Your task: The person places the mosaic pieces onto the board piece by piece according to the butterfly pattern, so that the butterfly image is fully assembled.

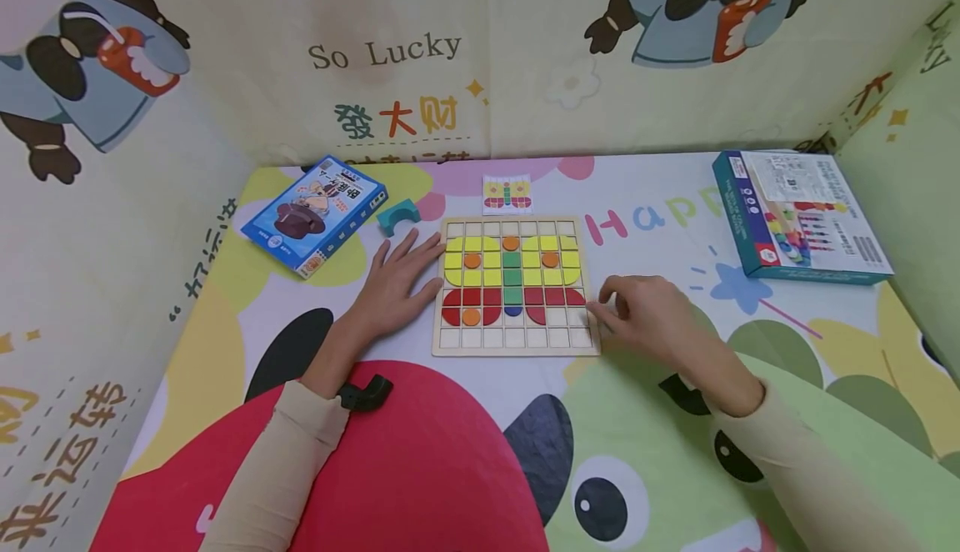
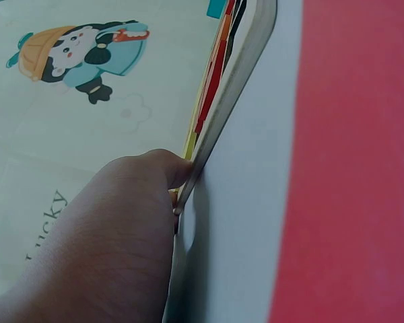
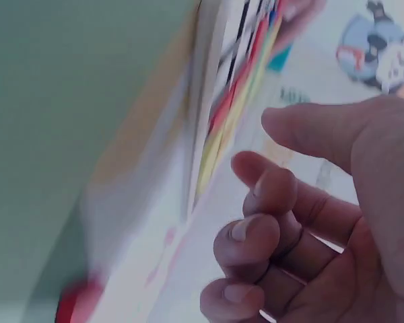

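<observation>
A square wooden grid board (image 1: 517,346) lies on the table, bearing a butterfly of flat pieces. Yellow pieces (image 1: 492,275) form the upper wings, red ones (image 1: 562,295) lie below, and green squares (image 1: 512,277) run down the middle. Orange discs (image 1: 551,260) dot the pattern; a small blue piece (image 1: 512,311) ends the green column. Lower right, several wing cells show bare wood. My left hand (image 1: 397,281) rests along the board's left edge, fingers extended, its thumb (image 2: 165,168) against the rim. Beside the right edge, my right hand (image 1: 648,314) has loosely bent fingers, thumb apart, holding nothing.
Behind the board lies a small butterfly picture card (image 1: 507,194). A blue box (image 1: 315,214) and a teal arch-shaped block (image 1: 398,216) are at back left. At back right lies a teal-edged box (image 1: 810,218). Printed cloth walls enclose the table.
</observation>
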`<state>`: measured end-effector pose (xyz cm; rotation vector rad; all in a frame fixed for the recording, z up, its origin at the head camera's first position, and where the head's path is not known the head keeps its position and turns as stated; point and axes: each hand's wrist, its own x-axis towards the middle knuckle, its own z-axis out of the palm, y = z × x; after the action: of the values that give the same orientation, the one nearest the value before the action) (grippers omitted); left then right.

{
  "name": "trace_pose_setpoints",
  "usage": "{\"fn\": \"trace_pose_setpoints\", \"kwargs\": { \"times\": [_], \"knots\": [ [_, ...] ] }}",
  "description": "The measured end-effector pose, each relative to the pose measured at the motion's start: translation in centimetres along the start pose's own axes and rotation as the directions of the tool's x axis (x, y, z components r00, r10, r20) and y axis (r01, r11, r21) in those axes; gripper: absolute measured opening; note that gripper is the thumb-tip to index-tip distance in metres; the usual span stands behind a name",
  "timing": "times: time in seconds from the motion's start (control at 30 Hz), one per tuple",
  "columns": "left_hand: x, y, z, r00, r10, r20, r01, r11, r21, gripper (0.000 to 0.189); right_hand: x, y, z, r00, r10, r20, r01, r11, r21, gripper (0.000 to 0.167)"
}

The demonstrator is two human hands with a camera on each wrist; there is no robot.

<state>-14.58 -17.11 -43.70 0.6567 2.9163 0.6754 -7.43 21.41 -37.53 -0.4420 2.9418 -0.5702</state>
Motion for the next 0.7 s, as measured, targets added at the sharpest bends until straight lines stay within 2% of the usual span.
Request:
{"fn": "trace_pose_setpoints", "kwargs": {
  "times": [0.13, 0.33, 0.5, 0.7],
  "knots": [
    [0.0, -0.1, 0.0, 1.000, -0.001, -0.001, 0.001, 1.000, 0.003, 0.070, -1.7, 3.1, -1.7, 1.000, 0.016, -0.007, -0.016, 1.000, 0.004, 0.021],
    [0.1, -0.2, 0.1, 1.000, -0.001, -0.002, 0.001, 1.000, 0.001, 0.071, -3.9, 6.9, -3.2, 0.995, 0.075, 0.066, -0.075, 0.997, -0.003, 0.028],
    [0.1, -0.2, 0.1, 1.000, -0.004, -0.003, 0.004, 1.000, 0.001, 0.071, -5.2, 8.7, -3.3, 0.994, 0.070, 0.079, -0.068, 0.997, -0.032, 0.031],
    [0.0, 0.0, 0.0, 1.000, -0.005, 0.000, 0.005, 1.000, -0.005, 0.071, -6.0, 9.4, -2.4, 0.997, 0.051, 0.063, -0.049, 0.998, -0.035, 0.025]
  ]
}}
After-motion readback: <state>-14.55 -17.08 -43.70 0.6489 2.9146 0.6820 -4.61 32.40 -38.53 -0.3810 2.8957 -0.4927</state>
